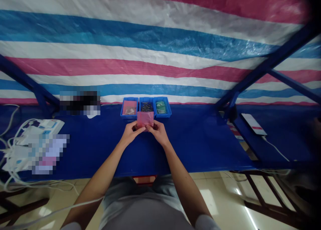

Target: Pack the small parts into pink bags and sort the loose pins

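A pink pouch (145,119), pinched low at its sides by the left hand (131,131) and right hand (158,131), is above the surface (200,139), before the blue trays (162,116) near its back edge. Likely light, soft and slippery, it suits side-edge pinching; most fingers behind it are hidden, any contents unclear.

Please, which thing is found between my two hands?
A pink plastic bag; the head view shows the left hand and right hand holding its lower part.
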The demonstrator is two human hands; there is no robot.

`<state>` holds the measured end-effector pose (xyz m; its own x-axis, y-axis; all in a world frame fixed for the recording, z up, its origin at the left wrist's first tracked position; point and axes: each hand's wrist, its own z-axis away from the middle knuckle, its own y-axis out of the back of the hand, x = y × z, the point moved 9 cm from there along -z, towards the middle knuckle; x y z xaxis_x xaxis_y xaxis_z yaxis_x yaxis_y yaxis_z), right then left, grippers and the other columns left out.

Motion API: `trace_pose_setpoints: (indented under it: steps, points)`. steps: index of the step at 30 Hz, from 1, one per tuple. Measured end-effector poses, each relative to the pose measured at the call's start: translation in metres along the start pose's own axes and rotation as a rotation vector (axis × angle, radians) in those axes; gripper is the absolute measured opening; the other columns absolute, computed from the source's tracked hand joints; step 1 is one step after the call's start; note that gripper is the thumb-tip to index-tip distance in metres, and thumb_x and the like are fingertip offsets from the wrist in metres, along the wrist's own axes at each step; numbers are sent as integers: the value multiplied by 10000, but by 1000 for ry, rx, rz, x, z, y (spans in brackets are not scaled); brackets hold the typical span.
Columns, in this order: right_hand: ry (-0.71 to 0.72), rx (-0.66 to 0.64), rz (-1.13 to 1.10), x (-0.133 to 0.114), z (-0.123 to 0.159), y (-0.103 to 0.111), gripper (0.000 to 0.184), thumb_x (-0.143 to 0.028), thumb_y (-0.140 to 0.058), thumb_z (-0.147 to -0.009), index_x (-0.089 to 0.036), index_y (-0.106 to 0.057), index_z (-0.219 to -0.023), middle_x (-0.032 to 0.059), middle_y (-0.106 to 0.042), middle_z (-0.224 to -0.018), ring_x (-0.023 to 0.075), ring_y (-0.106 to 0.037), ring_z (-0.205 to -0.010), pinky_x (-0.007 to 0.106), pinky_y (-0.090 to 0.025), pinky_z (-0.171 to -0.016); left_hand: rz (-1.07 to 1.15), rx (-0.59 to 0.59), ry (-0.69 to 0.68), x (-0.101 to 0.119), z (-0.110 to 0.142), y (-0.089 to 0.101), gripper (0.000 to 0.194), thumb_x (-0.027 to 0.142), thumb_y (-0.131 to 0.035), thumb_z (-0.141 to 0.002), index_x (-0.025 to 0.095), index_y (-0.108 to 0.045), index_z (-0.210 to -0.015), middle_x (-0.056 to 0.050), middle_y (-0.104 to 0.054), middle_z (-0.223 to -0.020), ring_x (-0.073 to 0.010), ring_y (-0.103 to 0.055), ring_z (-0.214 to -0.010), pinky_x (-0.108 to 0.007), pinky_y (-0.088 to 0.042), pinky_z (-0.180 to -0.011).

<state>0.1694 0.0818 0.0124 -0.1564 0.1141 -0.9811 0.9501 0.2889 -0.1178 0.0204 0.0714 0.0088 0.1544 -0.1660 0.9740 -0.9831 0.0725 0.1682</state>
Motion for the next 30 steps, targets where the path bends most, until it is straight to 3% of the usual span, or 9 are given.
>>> trace_pose_setpoints:
  steps: [8, 16, 30]
  points:
    - [-8, -42, -4, 10, 0, -4, 336, -415, -726, -813, -166, -699, -1037, 45, -703, -931, 185, -642, -816, 314, -520, -796, -8, 51, -40, 7, 0, 7, 377, 406, -749, -808, 121, -759, -1054, -88, -760, -947, -235, -683, -832, -312, -523, -748]
    - [29, -10, 92, 1, 1, 0, 290, -431, -705, -829, -171, -699, -956, 19, -652, -836, 158, -583, -734, 275, -490, -715, 10, 39, -6, 2, -1, 4, 389, 418, -752, -803, 118, -748, -1051, -89, -765, -962, -223, -682, -810, -312, -522, -759]
    - [7, -45, 98, 5, 1, -3, 307, -468, -704, -827, -179, -688, -928, 16, -658, -842, 164, -597, -758, 276, -491, -733, -17, 54, -12, 4, -1, 6, 410, 437, -759, -791, 126, -747, -1057, -82, -768, -972, -227, -687, -833, -316, -527, -770]
